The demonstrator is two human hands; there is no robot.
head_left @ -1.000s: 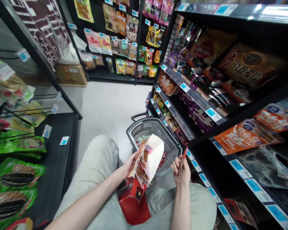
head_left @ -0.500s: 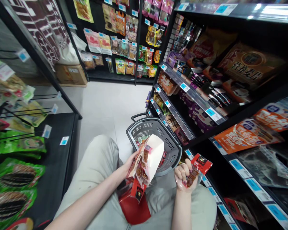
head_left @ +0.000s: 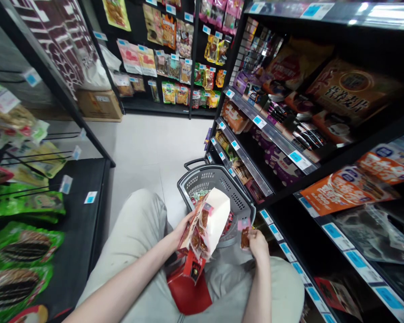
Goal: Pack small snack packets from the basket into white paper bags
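Observation:
My left hand [head_left: 181, 228] is closed around a white display box [head_left: 212, 220] filled with small red snack packets, held tilted above my lap. My right hand [head_left: 257, 244] pinches one small red snack packet [head_left: 245, 233] just right of the box's open side. A grey shopping basket [head_left: 235, 197] stands on the floor right behind the box, with a few packets inside. A red box [head_left: 188, 287] rests between my knees below the white one.
Black shelves [head_left: 272, 134] with packaged goods and blue price tags run along my right. Green snack bags [head_left: 23, 251] hang on pegs at my left. A far wall rack [head_left: 175, 67] holds hanging snacks; a cardboard carton [head_left: 99, 104] sits on the pale floor.
My right hand pulled a red packet away from the lower shelf at the right and carried it left toward the white box. The left hand and box stayed still.

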